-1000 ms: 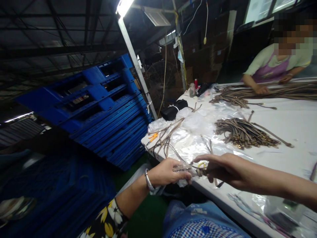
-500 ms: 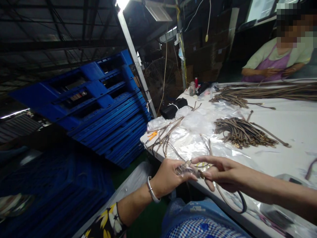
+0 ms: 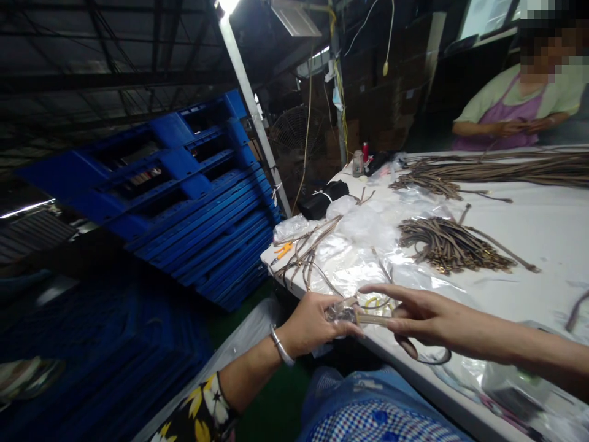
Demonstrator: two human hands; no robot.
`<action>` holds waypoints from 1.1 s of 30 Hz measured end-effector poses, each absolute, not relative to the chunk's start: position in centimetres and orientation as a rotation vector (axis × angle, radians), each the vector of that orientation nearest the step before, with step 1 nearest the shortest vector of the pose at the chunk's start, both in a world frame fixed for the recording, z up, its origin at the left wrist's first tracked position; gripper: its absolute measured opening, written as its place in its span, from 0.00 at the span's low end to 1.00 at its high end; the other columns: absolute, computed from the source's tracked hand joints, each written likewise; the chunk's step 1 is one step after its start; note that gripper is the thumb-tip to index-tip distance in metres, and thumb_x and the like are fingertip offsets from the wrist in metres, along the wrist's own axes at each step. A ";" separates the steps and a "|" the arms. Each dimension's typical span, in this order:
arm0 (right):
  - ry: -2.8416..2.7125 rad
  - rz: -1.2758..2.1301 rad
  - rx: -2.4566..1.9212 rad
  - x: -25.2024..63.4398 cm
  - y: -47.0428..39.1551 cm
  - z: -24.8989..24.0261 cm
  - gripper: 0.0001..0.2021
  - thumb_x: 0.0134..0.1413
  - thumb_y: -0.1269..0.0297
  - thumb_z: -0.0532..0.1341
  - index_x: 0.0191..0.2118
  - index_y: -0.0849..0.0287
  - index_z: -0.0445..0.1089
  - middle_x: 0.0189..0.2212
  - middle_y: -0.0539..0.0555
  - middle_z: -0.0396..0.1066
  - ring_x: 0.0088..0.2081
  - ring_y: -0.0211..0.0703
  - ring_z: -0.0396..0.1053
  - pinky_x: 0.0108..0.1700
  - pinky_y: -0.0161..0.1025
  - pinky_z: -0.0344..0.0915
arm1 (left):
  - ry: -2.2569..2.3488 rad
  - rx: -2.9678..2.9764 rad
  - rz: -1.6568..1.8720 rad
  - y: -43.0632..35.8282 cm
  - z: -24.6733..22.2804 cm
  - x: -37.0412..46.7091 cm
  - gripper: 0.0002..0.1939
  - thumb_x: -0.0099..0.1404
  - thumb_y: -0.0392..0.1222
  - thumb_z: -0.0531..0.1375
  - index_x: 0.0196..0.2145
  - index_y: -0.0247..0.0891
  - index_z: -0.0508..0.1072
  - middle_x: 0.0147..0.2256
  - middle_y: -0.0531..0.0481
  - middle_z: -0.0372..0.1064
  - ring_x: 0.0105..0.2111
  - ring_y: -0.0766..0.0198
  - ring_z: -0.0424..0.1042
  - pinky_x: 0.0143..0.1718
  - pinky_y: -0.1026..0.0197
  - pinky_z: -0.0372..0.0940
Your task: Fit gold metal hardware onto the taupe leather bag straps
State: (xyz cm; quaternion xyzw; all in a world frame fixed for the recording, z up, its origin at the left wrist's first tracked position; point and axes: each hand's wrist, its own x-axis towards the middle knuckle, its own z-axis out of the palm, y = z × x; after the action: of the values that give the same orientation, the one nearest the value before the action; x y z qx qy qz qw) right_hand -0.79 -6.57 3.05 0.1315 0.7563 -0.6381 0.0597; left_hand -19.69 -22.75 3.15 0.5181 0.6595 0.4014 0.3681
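My left hand, a silver bangle on its wrist, is closed around a shiny fitting that looks wrapped in clear plastic. From it a narrow brown strap runs across to my right hand. There the thumb and fingers pinch the strap, while the index finger stretches out above it. A loop of strap hangs below my right hand, at the table's front edge. The far side of the fitting is hidden in my left palm.
The white table bears a heap of straps, long straps, clear plastic bags, an orange-handled tool and a black bundle. Blue pallets are stacked at left. A co-worker sits across.
My right hand has drawn slightly right, away from the left, and a straight length of strap now shows between them. The hanging loop has become smaller. My left hand stays nearly in place.
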 end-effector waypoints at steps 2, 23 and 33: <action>2.406 -1.731 0.376 -0.8 -6.5 4.2 0.36 0.61 0.51 0.58 0.69 0.56 0.46 0.21 0.50 0.71 0.22 0.38 0.62 0.23 0.32 0.54 | 1.647 1.298 1.011 -22.6 3.1 -19.6 0.26 0.49 0.55 0.71 0.40 0.31 0.80 0.29 0.47 0.74 0.26 0.66 0.67 0.29 0.65 0.63; 2.414 -1.741 -0.024 -2.7 -4.0 2.4 0.21 0.61 0.47 0.56 0.43 0.60 0.73 0.45 0.57 0.68 0.47 0.48 0.66 0.48 0.41 0.63 | 1.457 1.109 1.000 -22.4 3.6 -20.8 0.24 0.51 0.52 0.70 0.37 0.28 0.77 0.27 0.47 0.73 0.18 0.72 0.64 0.19 0.69 0.59; 2.510 -1.292 0.023 -6.6 -4.8 9.7 0.19 0.55 0.46 0.61 0.30 0.61 0.67 0.21 0.47 0.61 0.24 0.35 0.57 0.24 0.31 0.53 | 1.271 1.309 0.708 -21.8 5.4 -22.1 0.22 0.59 0.54 0.64 0.43 0.34 0.69 0.32 0.48 0.73 0.26 0.67 0.71 0.27 0.66 0.65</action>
State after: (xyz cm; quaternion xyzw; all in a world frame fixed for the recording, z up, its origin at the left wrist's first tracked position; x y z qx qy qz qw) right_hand -6.56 -4.82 9.72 0.0080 0.8779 -0.4519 0.1585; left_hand -22.10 -21.77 5.42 0.5549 0.5389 0.3001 0.5582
